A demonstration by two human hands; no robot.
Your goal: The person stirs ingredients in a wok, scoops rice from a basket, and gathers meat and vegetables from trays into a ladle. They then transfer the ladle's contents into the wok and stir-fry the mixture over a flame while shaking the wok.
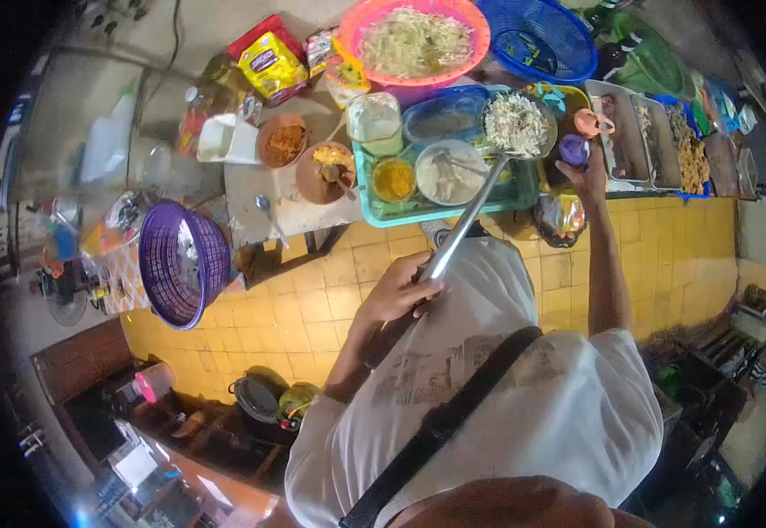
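My left hand (398, 289) is closed around the long metal handle of a large ladle (475, 204). The ladle's round bowl is heaped with a pale shredded mix (518, 125) flecked with green, above the right end of a turquoise tray (449, 211). Just right of the ladle, my right hand (587, 179) has its fingers around a small purple cup (574, 150); what the cup contains cannot be made out. On the tray are a bowl of white batter (450, 173) with a spoon, a yellow-orange container (394, 179) and a clear tub (374, 123).
A pink basin (481, 40) of shredded vegetable and a blue basket (537, 35) stand at the back. Long trays (620, 141) line the right side. Two brown bowls (282, 141) and a white container (229, 139) sit left. A purple basket (183, 267) is at the table's left edge.
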